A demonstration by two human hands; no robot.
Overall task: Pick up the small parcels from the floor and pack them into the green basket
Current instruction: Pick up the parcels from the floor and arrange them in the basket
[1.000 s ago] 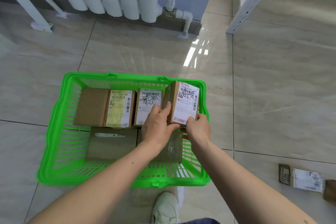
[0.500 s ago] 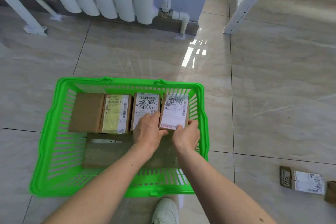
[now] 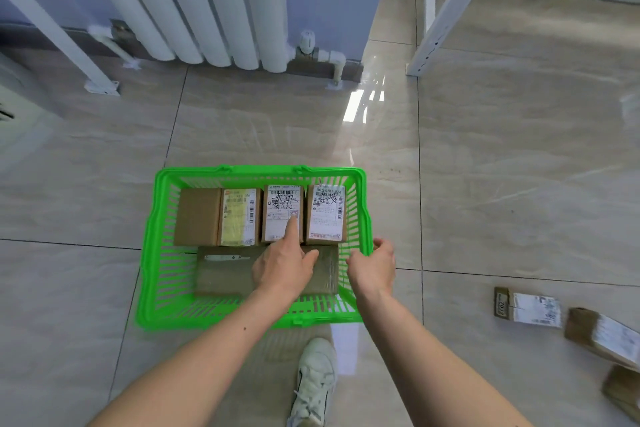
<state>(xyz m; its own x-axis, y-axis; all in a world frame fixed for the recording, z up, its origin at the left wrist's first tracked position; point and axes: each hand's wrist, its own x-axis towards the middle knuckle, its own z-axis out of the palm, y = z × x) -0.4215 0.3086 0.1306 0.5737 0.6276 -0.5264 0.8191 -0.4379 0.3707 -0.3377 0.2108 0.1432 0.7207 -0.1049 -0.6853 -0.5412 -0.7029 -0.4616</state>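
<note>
The green basket [image 3: 152, 239] sits on the tiled floor in front of me. Several small cardboard parcels stand in a row along its far side; the rightmost labelled parcel [image 3: 326, 213] rests free in the far right corner. Flatter brown parcels [image 3: 225, 274] lie in the near half. My left hand [image 3: 285, 260] is inside the basket, index finger stretched onto the labelled parcel [image 3: 280, 208] second from right. My right hand [image 3: 374, 265] hovers over the basket's right rim, fingers loosely curled, holding nothing. Three more parcels lie on the floor at right: [image 3: 528, 307], [image 3: 604, 338], [image 3: 623, 392].
A white radiator [image 3: 194, 0] with a pipe and valve stands against the blue wall behind the basket. White metal frame legs [image 3: 450, 10] stand at back right, another leg [image 3: 52, 35] at back left. My white shoe [image 3: 315, 381] is just in front of the basket.
Both hands lowered the labelled parcel into the basket's far right corner and let go of it. My right hand drew back to the right rim; the left hand now points onto the neighbouring parcel.
</note>
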